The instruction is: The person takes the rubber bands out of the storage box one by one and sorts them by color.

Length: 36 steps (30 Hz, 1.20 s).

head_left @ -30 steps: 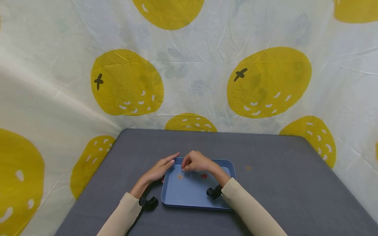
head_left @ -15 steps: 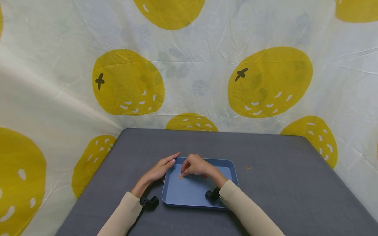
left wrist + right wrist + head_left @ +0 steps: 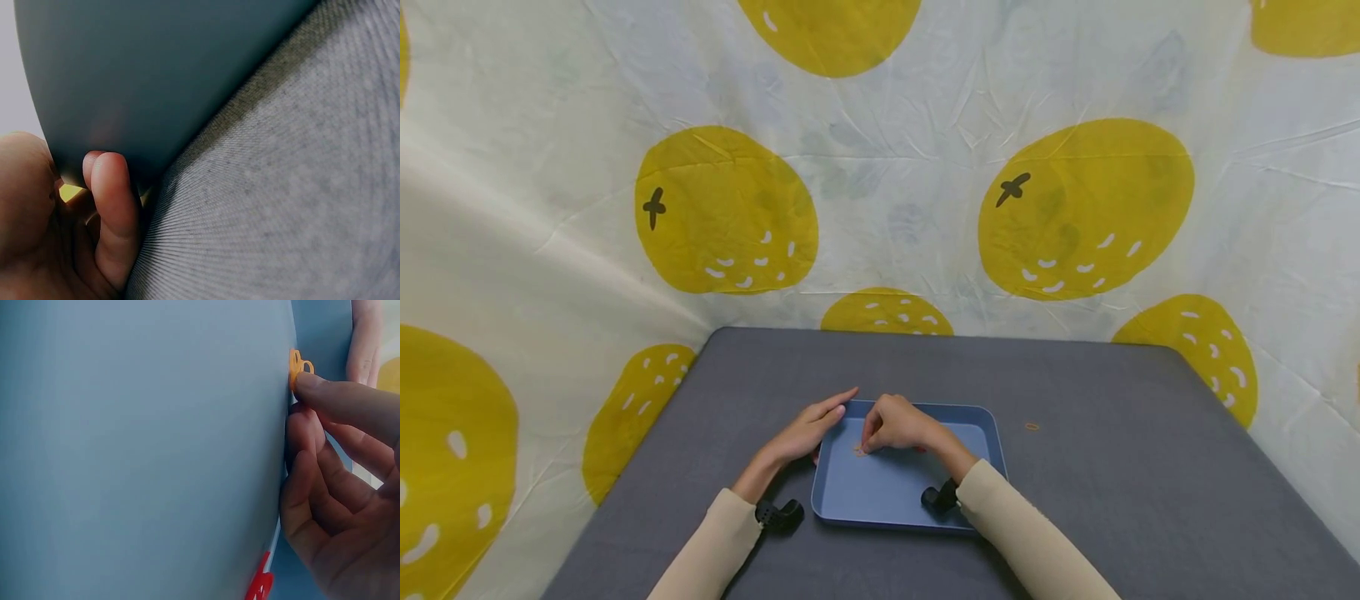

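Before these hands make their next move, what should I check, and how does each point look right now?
1. Tray held: ok. The left hand holds the blue tray by its left side.
2. Right hand at the orange loops: ok. The thumb tip covers part of them.
3. Firm pinch on those loops: cannot tell.
4. Red piece apart from the fingers: ok.
5. Every piece inside the tray: not ok. An orange ring lies on the table, right of the tray.

smooth matt tray point(image 3: 880, 493), ribbed cloth point(image 3: 281, 206)
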{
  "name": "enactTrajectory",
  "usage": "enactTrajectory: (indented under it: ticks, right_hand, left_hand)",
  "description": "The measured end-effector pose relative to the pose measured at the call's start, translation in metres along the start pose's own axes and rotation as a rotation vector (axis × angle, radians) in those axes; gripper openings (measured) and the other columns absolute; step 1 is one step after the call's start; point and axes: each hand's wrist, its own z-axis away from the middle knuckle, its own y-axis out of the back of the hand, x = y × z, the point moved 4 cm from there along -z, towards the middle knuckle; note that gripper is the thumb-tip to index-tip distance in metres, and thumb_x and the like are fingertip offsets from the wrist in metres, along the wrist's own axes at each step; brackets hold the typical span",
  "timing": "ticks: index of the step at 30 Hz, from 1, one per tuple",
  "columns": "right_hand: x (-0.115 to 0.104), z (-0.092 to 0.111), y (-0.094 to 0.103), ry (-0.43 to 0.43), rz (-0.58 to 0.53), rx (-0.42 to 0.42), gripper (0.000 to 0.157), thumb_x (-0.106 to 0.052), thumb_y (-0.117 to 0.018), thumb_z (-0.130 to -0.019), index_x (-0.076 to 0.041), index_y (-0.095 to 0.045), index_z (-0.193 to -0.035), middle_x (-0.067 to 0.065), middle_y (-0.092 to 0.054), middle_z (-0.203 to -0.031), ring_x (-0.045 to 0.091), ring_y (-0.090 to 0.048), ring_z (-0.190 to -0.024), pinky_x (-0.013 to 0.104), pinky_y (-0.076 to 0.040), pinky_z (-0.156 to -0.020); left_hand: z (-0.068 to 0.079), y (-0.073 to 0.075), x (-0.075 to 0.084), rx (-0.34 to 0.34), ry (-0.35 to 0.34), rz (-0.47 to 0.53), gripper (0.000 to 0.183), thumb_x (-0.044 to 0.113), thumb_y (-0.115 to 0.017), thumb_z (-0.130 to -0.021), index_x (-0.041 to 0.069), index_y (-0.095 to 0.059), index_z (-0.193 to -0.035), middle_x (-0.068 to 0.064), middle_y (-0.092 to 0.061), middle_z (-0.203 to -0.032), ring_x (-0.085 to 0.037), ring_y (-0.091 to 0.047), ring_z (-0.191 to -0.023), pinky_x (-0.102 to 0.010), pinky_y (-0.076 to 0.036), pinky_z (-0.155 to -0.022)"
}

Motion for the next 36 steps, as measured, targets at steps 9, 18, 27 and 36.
enactTrajectory:
  ticks: [9, 18, 27, 36]
  right_hand:
    - [-0.001, 0.002, 0.003, 0.014, -0.017, -0.006, 0.008, -0.018, -0.079, -0.08, -0.018, -0.076, -0.073, -0.009, -0.069, -0.066, 0.006, -0.06, -0.058, 0.021, -0.048, -0.054]
    - [-0.003, 0.011, 0.012, 0.011, -0.066, -0.008, 0.006, -0.013, -0.076, -0.082, -0.014, -0.076, -0.076, 0.002, -0.072, -0.068, 0.021, -0.068, -0.064, 0.025, -0.05, -0.054]
    - [-0.001, 0.025, 0.031, 0.023, -0.076, 0.032, 0.005, -0.013, -0.076, -0.082, -0.011, -0.075, -0.078, 0.0, -0.071, -0.069, 0.015, -0.065, -0.061, 0.025, -0.052, -0.056]
    - [0.006, 0.054, 0.061, 0.048, -0.109, 0.081, 0.006, -0.015, -0.074, -0.085, -0.009, -0.076, -0.084, 0.005, -0.073, -0.078, 0.026, -0.069, -0.07, 0.026, -0.053, -0.061]
  left_hand:
    - [0.001, -0.001, -0.001, -0.009, 0.01, -0.008, 0.047, 0.042, -0.033, -0.105, 0.034, -0.03, -0.151, -0.013, -0.042, -0.148, -0.019, -0.049, -0.037, -0.042, -0.05, -0.041]
    - [0.002, -0.002, -0.001, -0.004, 0.027, 0.001, 0.046, 0.042, -0.034, -0.105, 0.036, -0.031, -0.15, -0.011, -0.046, -0.145, -0.018, -0.048, -0.037, -0.043, -0.05, -0.041]
    - [0.002, -0.004, -0.001, 0.018, 0.038, -0.01, 0.046, 0.043, -0.035, -0.104, 0.036, -0.033, -0.15, -0.008, -0.04, -0.15, -0.019, -0.049, -0.037, -0.045, -0.05, -0.04]
    - [0.002, -0.005, 0.001, 0.02, 0.024, -0.005, 0.046, 0.041, -0.035, -0.104, 0.035, -0.032, -0.15, -0.012, -0.05, -0.139, -0.018, -0.047, -0.037, -0.044, -0.049, -0.04]
